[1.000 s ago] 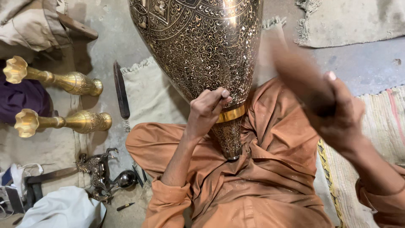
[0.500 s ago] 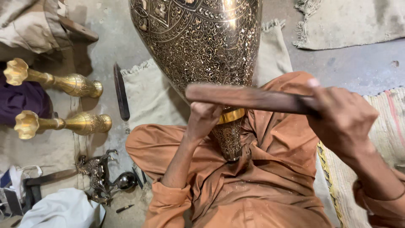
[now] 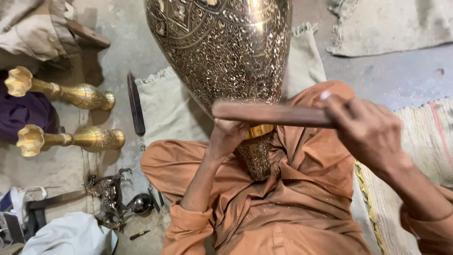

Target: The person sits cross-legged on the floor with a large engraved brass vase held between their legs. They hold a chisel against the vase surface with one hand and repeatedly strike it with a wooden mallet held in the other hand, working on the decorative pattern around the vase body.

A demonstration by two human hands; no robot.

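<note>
Lying at the far left on a pale cloth, two small brass vases [image 3: 66, 94] point their flared mouths toward the left edge, one above the other. Below them a dark metal animal figure [image 3: 109, 194] stands beside a round metal ball [image 3: 140, 203], with a white cloth bundle [image 3: 71, 236] at the bottom corner. A dark flat file [image 3: 136, 105] lies on the grey floor [image 3: 391, 71], just left of a frayed pale mat [image 3: 170, 108].

In the middle a large engraved brass vase [image 3: 222, 47] leans over the person's lap, its narrow foot resting on the orange trousers [image 3: 292, 208]. The left hand [image 3: 227, 136] is curled shut at the vase's gold neck band, pressed against the metal; what it grips is hidden under the stick. Just above that hand a wooden stick [image 3: 273, 114] lies level across the lower body of the vase, slightly blurred. The right hand [image 3: 370, 131] is clamped around the stick's right end, so the two hands are apart. At the far right a striped woven rug [image 3: 424, 141] covers the floor.
</note>
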